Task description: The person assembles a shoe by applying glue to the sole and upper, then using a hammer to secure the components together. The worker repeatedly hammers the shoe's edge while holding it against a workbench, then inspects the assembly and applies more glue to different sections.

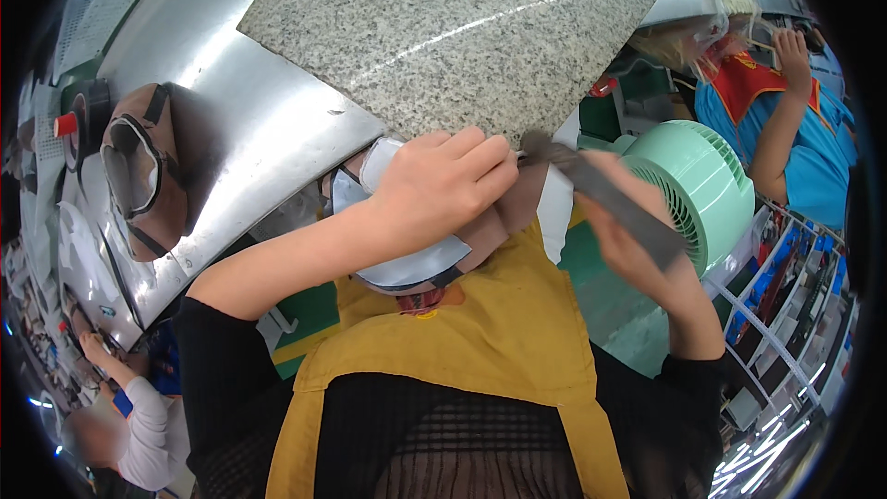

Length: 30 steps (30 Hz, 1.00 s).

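My left hand (448,180) is closed at the near edge of the granite slab (462,46), its fingertips pinching the brown fabric of an insulated bag (513,203). That bag has a silvery lining and dark trim, and it lies over my lap against the slab; my hand and forearm hide part of it. To the right, my right hand (619,222) is closed round a long dark grey hammer-like tool (628,212), smeared by motion. The tool's far end is close beside my left fingertips. Whatever small piece lies between the fingertips and the tool is too small to make out.
A similar brown bag (143,176) stands on the metal table (240,92) at left, near a black roll (88,120). A mint-green fan (693,185) is close by my right hand, with a wire rack (776,333) behind. Other people sit at far right and lower left.
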### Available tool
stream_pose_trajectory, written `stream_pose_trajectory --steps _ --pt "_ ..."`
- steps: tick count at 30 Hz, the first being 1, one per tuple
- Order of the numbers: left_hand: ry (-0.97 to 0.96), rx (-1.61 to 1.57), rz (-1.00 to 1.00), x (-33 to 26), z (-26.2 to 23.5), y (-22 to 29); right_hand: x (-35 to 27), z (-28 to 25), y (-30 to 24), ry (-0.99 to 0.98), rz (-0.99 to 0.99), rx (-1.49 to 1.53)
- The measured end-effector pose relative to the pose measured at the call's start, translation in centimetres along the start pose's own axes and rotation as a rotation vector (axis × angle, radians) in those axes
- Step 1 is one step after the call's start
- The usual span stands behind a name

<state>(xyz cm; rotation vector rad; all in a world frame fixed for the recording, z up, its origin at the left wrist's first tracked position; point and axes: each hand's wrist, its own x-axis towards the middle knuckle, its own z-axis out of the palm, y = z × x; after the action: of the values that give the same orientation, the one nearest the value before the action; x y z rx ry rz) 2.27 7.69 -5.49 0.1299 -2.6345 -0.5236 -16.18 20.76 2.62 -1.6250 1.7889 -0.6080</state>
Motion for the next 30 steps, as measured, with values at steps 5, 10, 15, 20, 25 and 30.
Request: stream_pose_trajectory --steps 5,10,15,20,25,30 --pt "-0.008 0.028 0.003 -0.1 0.1 0.1 0.8 -1.1 -0.9 -0.019 0.058 0.115" --pt "0.012 -0.093 -0.111 -0.1 0.4 0.0 0.9 0.1 -0.8 -0.111 0.034 -0.089" --pt "-0.035 -0.074 -0.096 -0.2 -0.1 -0.1 0.6 0.1 0.0 -0.135 0.002 -0.094" --pt "0.033 0.088 0.011 -0.4 0.3 0.4 0.4 -0.4 -0.2 0.02 -0.13 -0.05" --pt "0.084 0.094 0.002 -0.4 0.7 0.3 0.3 -0.1 0.1 -0.128 0.026 0.005" --pt "0.012 0.063 -0.012 -0.7 0.0 0.4 0.3 0.1 -0.3 -0.064 -0.059 0.011"
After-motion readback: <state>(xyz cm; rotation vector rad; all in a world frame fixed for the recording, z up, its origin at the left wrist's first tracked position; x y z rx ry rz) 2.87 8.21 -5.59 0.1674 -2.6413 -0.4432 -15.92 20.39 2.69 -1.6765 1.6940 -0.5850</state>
